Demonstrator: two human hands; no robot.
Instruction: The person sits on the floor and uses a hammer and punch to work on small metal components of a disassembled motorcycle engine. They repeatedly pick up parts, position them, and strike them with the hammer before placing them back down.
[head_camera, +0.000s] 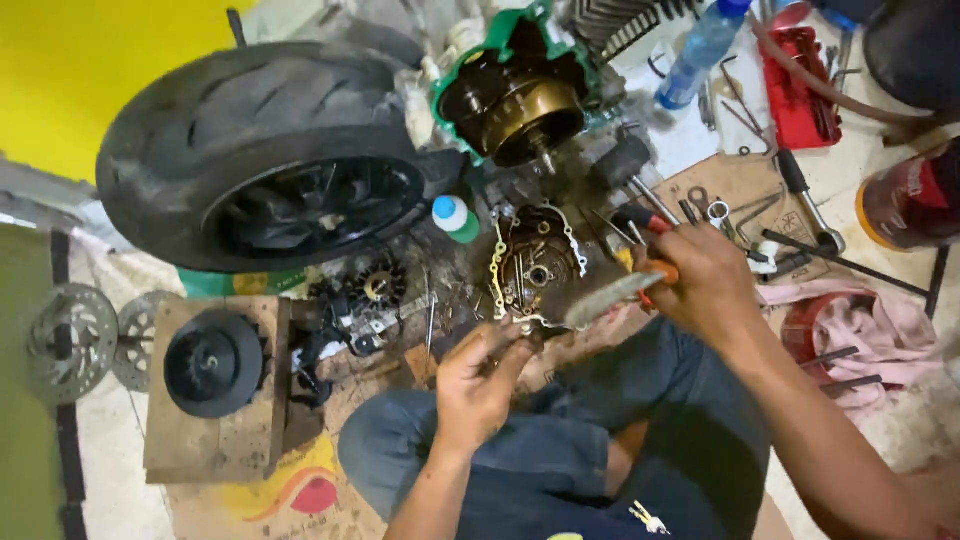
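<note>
seen from above, seated on the floor, knees in dark trousers (560, 450) at the bottom of the view. right hand (705, 280) closed around an orange-handled tool (655, 272), its flat grey blade (610, 297) blurred and angled down to the left, tip just beside the lower right edge of the engine cover (535, 265). left hand (478, 380) curled, fingers bent inward just below that cover, pinching something small and dark; too hidden to tell what. engine cover lying open side up on the greasy floor, between the two hands and slightly above them, closer to the left fingertips than to the right palm. beyond it, open engine case (515, 105) with a green gasket rim and a brass-coloured rotor. black rear tyre (260, 150) on its wheel to the upper left. small white bottle with a blue cap (452, 215) beside the tyre. black fan wheel (380, 285) left of the cover; black round pulley (213, 362) on a wooden block (215, 440) further left. brake discs (70, 340) at the far left edge. pink rag (860, 325) and loose wrenches (730, 215) to the right, red tool tray (795, 95) and clear water bottle (700, 50) at the upper right.
</note>
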